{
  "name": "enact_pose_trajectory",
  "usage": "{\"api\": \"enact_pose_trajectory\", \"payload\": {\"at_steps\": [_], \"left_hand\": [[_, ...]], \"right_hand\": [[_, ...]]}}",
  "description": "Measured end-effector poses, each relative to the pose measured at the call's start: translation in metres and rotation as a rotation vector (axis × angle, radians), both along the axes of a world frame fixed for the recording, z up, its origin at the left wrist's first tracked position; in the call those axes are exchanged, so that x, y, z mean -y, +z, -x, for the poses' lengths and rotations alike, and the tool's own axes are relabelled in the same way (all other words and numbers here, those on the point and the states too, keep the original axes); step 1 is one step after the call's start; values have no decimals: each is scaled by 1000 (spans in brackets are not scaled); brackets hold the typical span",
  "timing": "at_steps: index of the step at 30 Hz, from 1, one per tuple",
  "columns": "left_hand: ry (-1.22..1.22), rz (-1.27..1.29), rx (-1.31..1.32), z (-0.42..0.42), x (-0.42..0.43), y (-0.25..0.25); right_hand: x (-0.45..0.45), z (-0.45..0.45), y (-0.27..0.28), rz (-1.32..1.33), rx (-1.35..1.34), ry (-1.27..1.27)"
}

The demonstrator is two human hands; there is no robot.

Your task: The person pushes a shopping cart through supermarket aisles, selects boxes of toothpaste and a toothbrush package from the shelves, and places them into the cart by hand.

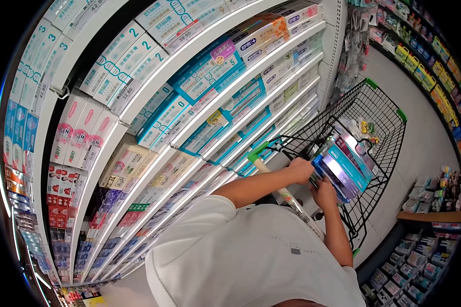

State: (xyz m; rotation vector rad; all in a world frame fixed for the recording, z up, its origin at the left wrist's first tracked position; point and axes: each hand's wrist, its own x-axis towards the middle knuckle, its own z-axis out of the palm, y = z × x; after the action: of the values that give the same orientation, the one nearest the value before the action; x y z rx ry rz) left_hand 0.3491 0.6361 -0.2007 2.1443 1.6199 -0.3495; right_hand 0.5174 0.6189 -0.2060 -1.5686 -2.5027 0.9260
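Note:
Both of my hands are over the near end of a black wire shopping cart (389, 138) with green corners. My left hand (300, 170) has its fingers closed at the near edge of several shiny blue and purple boxes (341, 169). Just below it, my right hand (323, 193) is closed at the lower near corner of the same boxes. What lies between the fingers is too small to make out. The cart's pale handle bar (292, 202) passes under my forearms. Small packets (366, 128) lie deeper in the cart.
Tall shelves (189, 133) of boxed toothpaste curve along the left side. Hanging packets (351, 46) are beyond the shelf end. More shelves of colourful goods (420, 66) stand at the upper right. A wooden-edged display (430, 216) and a rack of small packages (404, 266) are at the lower right.

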Motion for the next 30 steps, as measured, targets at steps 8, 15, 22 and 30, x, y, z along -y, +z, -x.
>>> {"api": "enact_pose_trajectory", "payload": {"at_steps": [8, 15, 22, 30], "left_hand": [[172, -740, 554, 88, 23, 71], [1104, -1325, 413, 222, 80, 164], [1237, -1210, 490, 263, 105, 191], [1205, -1039, 485, 270, 98, 204]], "right_hand": [[-5, -6, 18, 8, -15, 123], [-35, 39, 69, -14, -247, 146], [-91, 200, 123, -233, -784, 352], [-164, 337, 181, -219, -920, 214]]}}
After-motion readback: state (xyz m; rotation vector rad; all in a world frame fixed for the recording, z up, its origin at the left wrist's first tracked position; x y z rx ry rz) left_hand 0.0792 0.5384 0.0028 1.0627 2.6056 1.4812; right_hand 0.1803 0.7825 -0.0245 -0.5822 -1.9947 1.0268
